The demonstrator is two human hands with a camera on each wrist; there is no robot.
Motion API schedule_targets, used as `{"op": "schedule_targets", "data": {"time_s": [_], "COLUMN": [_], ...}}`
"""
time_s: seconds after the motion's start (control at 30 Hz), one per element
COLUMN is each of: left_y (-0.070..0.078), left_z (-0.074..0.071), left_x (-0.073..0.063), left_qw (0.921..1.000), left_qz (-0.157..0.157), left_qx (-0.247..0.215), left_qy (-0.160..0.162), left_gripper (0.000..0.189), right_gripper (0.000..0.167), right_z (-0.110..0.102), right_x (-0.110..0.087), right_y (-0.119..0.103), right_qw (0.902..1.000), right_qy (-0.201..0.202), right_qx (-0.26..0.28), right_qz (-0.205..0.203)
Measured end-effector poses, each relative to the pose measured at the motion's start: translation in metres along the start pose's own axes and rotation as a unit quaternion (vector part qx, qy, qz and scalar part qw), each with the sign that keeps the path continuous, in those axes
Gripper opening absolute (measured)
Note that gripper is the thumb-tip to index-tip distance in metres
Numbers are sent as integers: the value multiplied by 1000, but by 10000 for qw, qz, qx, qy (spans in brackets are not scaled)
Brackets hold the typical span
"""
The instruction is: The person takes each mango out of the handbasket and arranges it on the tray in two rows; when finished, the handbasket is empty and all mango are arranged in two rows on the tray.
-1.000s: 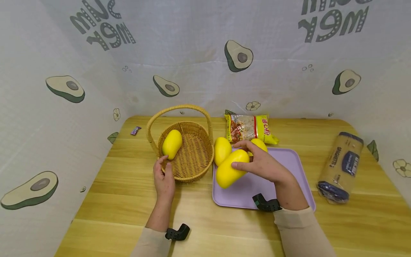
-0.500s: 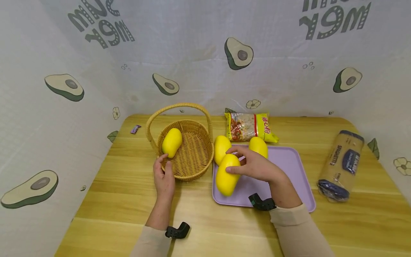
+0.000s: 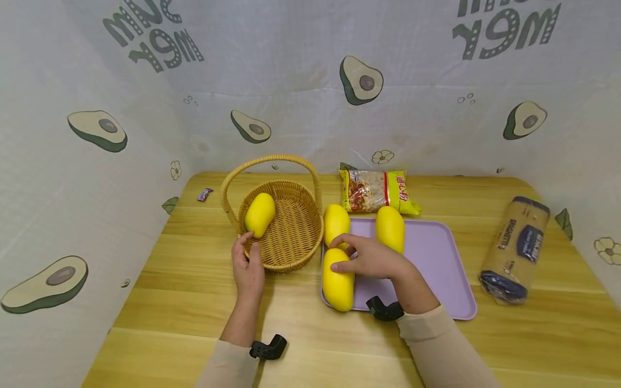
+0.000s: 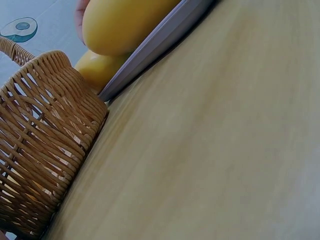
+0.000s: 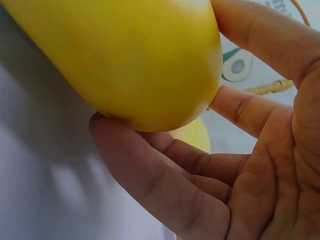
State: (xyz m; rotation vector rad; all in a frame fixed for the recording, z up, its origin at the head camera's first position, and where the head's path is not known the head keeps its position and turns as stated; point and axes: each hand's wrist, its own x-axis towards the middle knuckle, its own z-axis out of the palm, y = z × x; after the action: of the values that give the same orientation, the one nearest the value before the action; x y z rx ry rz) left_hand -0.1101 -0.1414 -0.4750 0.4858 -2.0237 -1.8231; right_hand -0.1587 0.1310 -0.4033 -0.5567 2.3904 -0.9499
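My right hand (image 3: 371, 258) grips a smooth yellow mango (image 3: 338, 285) by its far end, close over the front left corner of the lilac tray (image 3: 436, 269). The right wrist view shows the thumb and fingers spread round the end of this mango (image 5: 135, 60). Two more mangoes lie on the tray's far side, a left mango (image 3: 336, 222) and a right mango (image 3: 390, 229). At the near left side of the wicker basket (image 3: 296, 237), my left hand (image 3: 249, 272) holds the rim with thumb and forefinger. One mango (image 3: 260, 214) with a greenish side lies inside the basket.
Behind the tray lies a yellow printed food bag (image 3: 373, 191). A spaghetti pack (image 3: 516, 250) lies at the right, and a small purple wrapped sweet (image 3: 205, 195) at the far left. The basket's tall handle (image 3: 271, 160) arches over it. A patterned curtain (image 3: 301, 108) borders the table.
My right hand has moved left and towards me with its mango, which has turned more lengthwise and sunk towards the tray's front left corner. My left hand and the basket have stayed put.
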Motion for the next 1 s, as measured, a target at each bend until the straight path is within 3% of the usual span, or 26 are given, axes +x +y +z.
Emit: {"op": "schedule_targets", "data": {"time_s": [0.33,1.0], "left_y": [2,-1], "left_z": [0,1], "left_x": [0,2], "left_qw": [10000,9998], "left_qz": [63,110], "left_qx": [-30,-8], "left_qy": [53,158], "left_gripper": [30,28], "right_gripper": [35,42], "right_z": [7,5], "right_x": [3,1], "right_y": [-4,-4], "right_qw": [9999,9993], "right_qy": [-101,-202], "right_qx": [-62,-289], "right_qz": [67,145]}}
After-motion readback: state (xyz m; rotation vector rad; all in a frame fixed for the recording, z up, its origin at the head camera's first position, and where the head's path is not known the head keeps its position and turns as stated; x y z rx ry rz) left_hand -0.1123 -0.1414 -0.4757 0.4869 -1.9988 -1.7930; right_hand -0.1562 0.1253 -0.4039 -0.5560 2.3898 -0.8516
